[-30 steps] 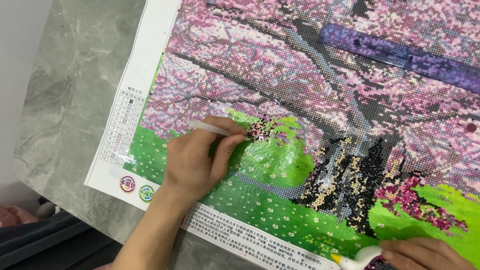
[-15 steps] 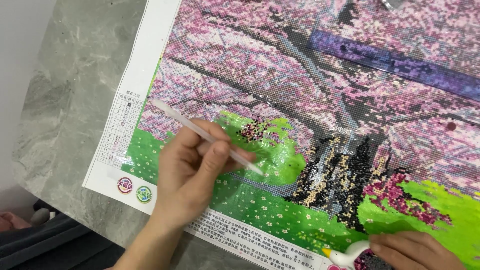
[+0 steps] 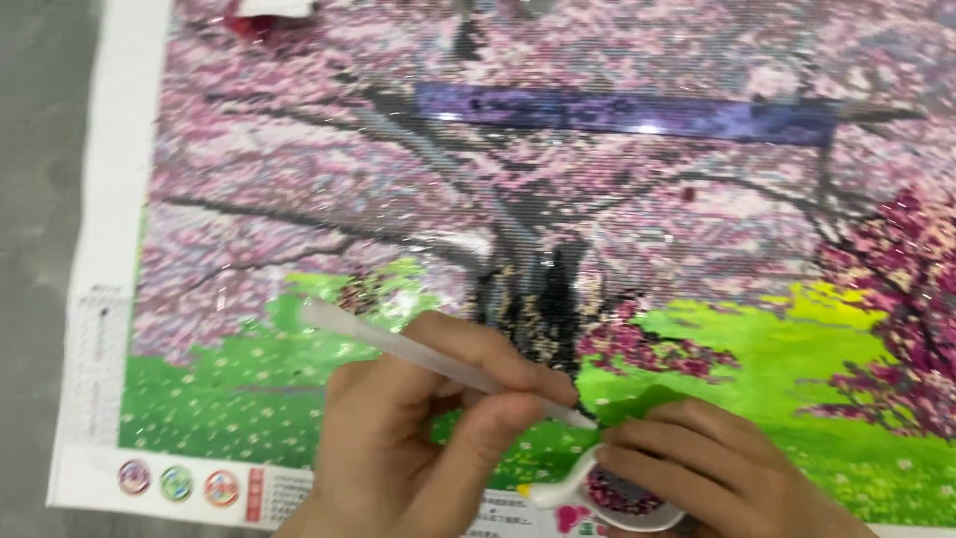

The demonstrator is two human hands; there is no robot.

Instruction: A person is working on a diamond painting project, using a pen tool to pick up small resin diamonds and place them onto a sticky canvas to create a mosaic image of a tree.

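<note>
A diamond-painting canvas [image 3: 558, 199] of pink blossom trees over green grass covers most of the view. My left hand [image 3: 408, 448] grips a thin white applicator pen [image 3: 418, 354], its tip pointing right toward a small white bead tray. My right hand [image 3: 707, 468] holds that tray [image 3: 597, 493] at the canvas's bottom edge; the tray holds dark pink beads. The pen tip sits just above the tray rim, close to my right fingers. The view is motion-blurred.
A grey marbled tabletop [image 3: 40, 179] lies left of the canvas. The canvas's white border [image 3: 100, 349] carries a symbol chart and round coloured badges [image 3: 177, 483]. A red-and-white object [image 3: 264, 12] shows at the top edge.
The view has swung right. My left hand carried the pen from the dark pink beaded patch down and right to the tray, which my right hand still holds.
</note>
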